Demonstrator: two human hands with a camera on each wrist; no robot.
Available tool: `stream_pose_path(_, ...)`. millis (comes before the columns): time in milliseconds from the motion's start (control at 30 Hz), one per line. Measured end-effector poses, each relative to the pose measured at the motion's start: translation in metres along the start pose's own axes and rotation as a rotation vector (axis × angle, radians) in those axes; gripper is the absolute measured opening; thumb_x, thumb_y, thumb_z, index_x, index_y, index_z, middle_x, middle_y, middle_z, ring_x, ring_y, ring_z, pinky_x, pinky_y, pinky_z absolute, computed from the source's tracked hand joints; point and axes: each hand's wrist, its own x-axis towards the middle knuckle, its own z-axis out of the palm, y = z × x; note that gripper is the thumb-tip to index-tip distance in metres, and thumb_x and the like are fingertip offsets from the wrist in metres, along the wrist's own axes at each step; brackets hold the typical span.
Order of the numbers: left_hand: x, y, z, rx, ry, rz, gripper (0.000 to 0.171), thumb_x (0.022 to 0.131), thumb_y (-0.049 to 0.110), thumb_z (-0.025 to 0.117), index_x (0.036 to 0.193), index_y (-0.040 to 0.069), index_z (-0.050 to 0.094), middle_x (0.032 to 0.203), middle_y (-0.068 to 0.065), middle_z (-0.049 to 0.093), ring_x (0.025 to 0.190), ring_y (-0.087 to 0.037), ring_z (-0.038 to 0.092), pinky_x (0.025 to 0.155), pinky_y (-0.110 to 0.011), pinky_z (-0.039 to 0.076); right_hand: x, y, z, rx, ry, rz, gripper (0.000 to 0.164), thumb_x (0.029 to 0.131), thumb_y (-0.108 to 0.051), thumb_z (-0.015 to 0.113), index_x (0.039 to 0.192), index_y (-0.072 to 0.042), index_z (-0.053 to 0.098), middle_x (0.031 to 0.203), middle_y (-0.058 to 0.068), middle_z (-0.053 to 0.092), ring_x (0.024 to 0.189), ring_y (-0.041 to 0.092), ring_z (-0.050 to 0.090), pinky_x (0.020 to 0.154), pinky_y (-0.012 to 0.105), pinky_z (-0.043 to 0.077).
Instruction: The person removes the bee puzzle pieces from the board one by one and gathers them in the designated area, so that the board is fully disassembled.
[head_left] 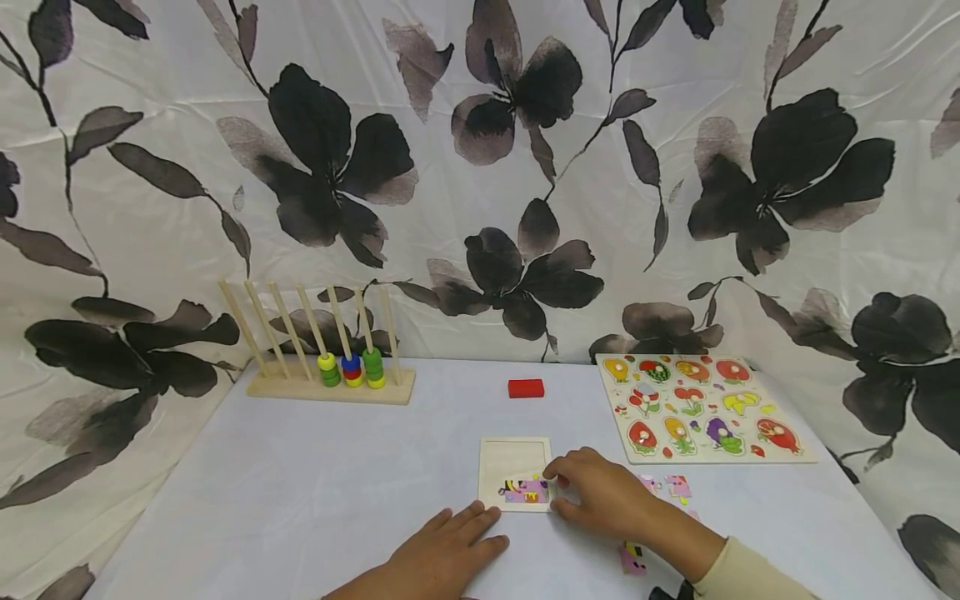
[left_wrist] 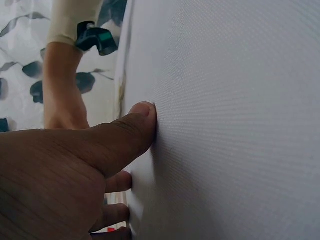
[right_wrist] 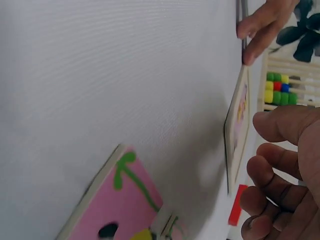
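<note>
A small square wooden puzzle tray (head_left: 514, 454) lies on the table, with joined pink and yellow puzzle pieces (head_left: 527, 492) along its lower part. My left hand (head_left: 450, 554) rests palm down with straight fingers, its fingertips at the tray's near left corner. At the tray's right edge is my right hand (head_left: 607, 492), its fingers loosely bent. In the right wrist view no piece shows between its thumb (right_wrist: 272, 125) and fingers. Loose pink pieces (head_left: 678, 487) lie beyond the right forearm, and another piece (head_left: 632, 560) lies on its near side.
A red block (head_left: 526, 388) lies behind the tray. At the back left stands a wooden peg counter (head_left: 330, 387) with coloured rings. A fruit puzzle board (head_left: 705, 408) lies at the back right. Behind the white table (head_left: 315, 458) hangs a flowered cloth (head_left: 420, 208).
</note>
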Motion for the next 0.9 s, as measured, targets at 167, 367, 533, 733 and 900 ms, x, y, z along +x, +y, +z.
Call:
stream_pose_path(167,-0.001,-0.001,0.001,-0.001,0.02,0.014,0.081,0.085,0.077,0.06,0.149,0.029,0.052,0.161,0.002,0.038,0.149,-0.023,0.033,0.112,-0.055,0.038,0.008,-0.006,0.005,0.004,0.001,-0.023,0.028,0.089,-0.028,0.079,0.114,-0.018,0.071,0.091,-0.014,0.056,0.088,0.006,0.051,0.072,0.031,0.051)
stream_pose_path(367,-0.002,-0.002,0.002,0.012,0.031,0.028,0.081,0.086,0.078,0.059,0.149,0.028,0.052,0.161,0.002,0.038,0.149,-0.023,0.034,0.111,-0.055,0.039,0.016,-0.011,0.011,-0.017,0.013,-0.04,0.027,0.088,-0.028,0.079,0.112,-0.018,0.071,0.092,-0.014,0.058,0.09,0.006,0.053,0.073,0.032,0.052)
stream_pose_path(533,0.0,-0.003,0.003,0.006,0.021,0.019,0.081,0.085,0.077,0.061,0.149,0.029,0.052,0.161,0.003,0.038,0.149,-0.022,0.033,0.112,-0.054,0.038,0.02,-0.016,0.013,-0.016,0.028,-0.056,0.026,0.087,-0.027,0.08,0.11,-0.017,0.071,0.088,-0.013,0.056,0.086,0.006,0.051,0.068,0.03,0.049)
stream_pose_path(733,0.0,-0.003,0.004,0.011,0.025,0.021,0.081,0.085,0.076,0.062,0.149,0.029,0.051,0.161,0.003,0.038,0.149,-0.022,0.033,0.113,-0.053,0.038,0.023,-0.021,0.015,-0.007,0.015,-0.04,0.023,0.087,-0.024,0.08,0.107,-0.018,0.072,0.087,-0.012,0.055,0.087,0.008,0.051,0.068,0.03,0.048)
stream_pose_path(900,0.0,-0.004,0.005,0.025,0.04,0.034,0.081,0.085,0.077,0.061,0.149,0.028,0.052,0.161,0.002,0.038,0.149,-0.023,0.034,0.112,-0.053,0.038,0.027,-0.022,0.017,-0.013,-0.025,-0.014,0.023,0.088,-0.025,0.08,0.108,-0.017,0.072,0.086,-0.012,0.054,0.086,0.009,0.049,0.069,0.03,0.046)
